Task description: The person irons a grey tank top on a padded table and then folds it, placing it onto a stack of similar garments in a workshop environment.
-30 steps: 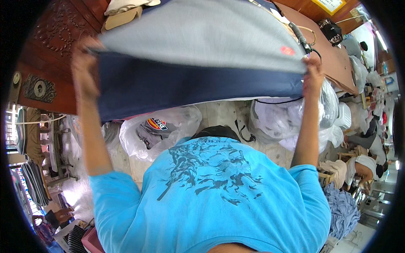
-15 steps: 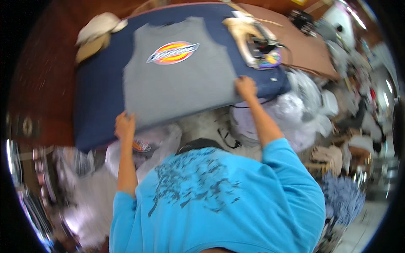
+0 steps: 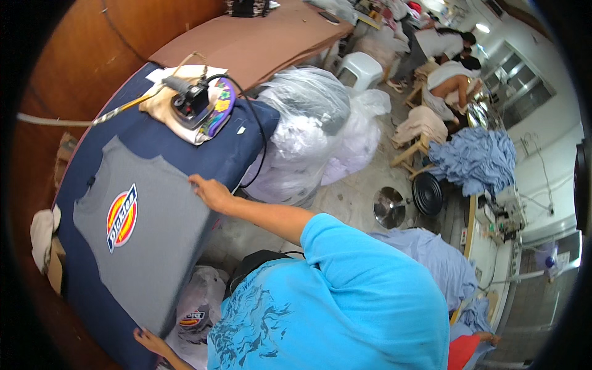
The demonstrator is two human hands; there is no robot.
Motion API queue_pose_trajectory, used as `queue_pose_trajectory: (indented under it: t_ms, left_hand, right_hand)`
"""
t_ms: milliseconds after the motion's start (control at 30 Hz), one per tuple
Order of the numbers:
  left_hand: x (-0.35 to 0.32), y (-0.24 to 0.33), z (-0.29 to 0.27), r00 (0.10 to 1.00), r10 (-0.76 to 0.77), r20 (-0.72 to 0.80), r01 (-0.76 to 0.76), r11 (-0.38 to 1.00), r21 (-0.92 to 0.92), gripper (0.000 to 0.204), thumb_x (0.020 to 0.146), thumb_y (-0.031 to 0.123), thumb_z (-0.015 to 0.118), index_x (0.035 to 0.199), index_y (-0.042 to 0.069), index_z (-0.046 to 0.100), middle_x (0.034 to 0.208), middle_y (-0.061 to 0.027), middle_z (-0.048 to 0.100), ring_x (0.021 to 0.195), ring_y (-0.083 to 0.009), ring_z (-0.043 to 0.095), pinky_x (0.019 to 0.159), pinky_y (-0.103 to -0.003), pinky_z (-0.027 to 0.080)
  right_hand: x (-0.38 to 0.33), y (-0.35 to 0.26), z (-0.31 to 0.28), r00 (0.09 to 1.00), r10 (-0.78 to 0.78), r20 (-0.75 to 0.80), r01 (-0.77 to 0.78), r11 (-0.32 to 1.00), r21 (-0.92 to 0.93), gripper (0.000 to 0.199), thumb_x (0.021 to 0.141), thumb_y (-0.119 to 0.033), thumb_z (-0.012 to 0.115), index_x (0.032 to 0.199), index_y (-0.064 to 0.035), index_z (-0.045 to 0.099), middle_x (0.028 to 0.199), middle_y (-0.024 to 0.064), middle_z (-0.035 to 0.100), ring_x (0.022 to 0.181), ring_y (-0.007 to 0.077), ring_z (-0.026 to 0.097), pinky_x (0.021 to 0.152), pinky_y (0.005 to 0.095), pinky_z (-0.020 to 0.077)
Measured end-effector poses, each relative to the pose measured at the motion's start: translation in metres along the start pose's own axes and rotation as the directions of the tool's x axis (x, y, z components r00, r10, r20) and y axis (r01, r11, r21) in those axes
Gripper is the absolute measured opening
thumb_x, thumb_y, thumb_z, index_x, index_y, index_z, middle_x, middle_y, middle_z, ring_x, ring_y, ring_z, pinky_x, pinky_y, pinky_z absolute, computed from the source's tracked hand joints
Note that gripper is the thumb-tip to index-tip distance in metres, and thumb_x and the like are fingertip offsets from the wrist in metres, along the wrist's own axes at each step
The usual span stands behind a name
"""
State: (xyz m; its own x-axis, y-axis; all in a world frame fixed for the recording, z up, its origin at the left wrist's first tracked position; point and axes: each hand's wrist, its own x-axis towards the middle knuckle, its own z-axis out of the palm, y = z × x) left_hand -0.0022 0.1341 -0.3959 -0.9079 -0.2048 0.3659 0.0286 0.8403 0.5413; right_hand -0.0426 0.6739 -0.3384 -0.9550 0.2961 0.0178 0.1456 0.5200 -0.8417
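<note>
A grey sleeveless shirt [image 3: 157,213] lies flat on a dark blue padded pressing table [image 3: 74,271], its oval red-and-yellow print with a blue band facing up. My right hand [image 3: 211,194] pinches one bottom corner of the shirt, on the side toward the iron. At the other bottom corner, low in the picture, my left hand [image 3: 153,343] has its fingers closed on the hem. A black iron [image 3: 190,102] rests on a cream cloth pad at the table's far end, beyond my right hand. Its cord and hose trail over the table.
A brown-covered table [image 3: 246,37] adjoins the far end. Clear plastic bags [image 3: 308,117] bulge beside the table, with a white stool [image 3: 359,71] behind. Another bag [image 3: 200,296] holds printed garments below the hem. Piles of blue cloth [image 3: 475,160] and other people are at the right.
The view has swung right, so the table and shirt now sit at the left and more of the room shows. My hands stay at the shirt's two bottom corners.
</note>
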Motion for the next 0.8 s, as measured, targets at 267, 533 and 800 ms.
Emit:
queue_pose_trajectory:
  t_ms: [267,533,800]
  left_hand:
    - [0.007,0.086,0.022,0.979,0.202,-0.022,-0.167,0.863,0.477,0.041,0.087,0.009,0.049,0.127,0.000,0.042,0.127,-0.0183,0.048,0.115,-0.0319,0.048,0.094,-0.039,0.039]
    - [0.159,0.090,0.064,0.918,0.249,0.308,-0.365,0.834,0.413,0.041,0.080,0.018,0.058,0.119,0.007,0.054,0.124,-0.0120,0.053,0.114,-0.0269,0.051,0.093,-0.040,0.040]
    - [0.281,0.101,0.147,0.913,0.268,0.309,-0.372,0.856,0.358,0.038,0.088,0.027,0.048,0.123,0.013,0.050,0.130,-0.0071,0.046,0.119,-0.0238,0.042,0.097,-0.048,0.029]
  right_hand:
    - [-0.012,-0.001,0.004,0.910,-0.324,-0.258,0.183,0.874,-0.451,0.040,0.078,-0.021,0.062,0.115,-0.0103,0.050,0.124,0.0095,0.045,0.113,0.0272,0.044,0.089,0.0437,0.0360]
    - [0.114,-0.043,0.079,0.973,-0.150,0.176,0.229,0.716,-0.660,0.043,0.083,-0.030,0.054,0.117,-0.0056,0.051,0.129,0.0162,0.043,0.119,0.0325,0.039,0.094,0.0521,0.0317]
    - [0.220,-0.063,0.128,0.881,-0.468,0.073,0.417,0.692,-0.589,0.038,0.086,-0.031,0.052,0.116,-0.0093,0.054,0.127,0.0121,0.047,0.115,0.0292,0.044,0.095,0.0471,0.0315]
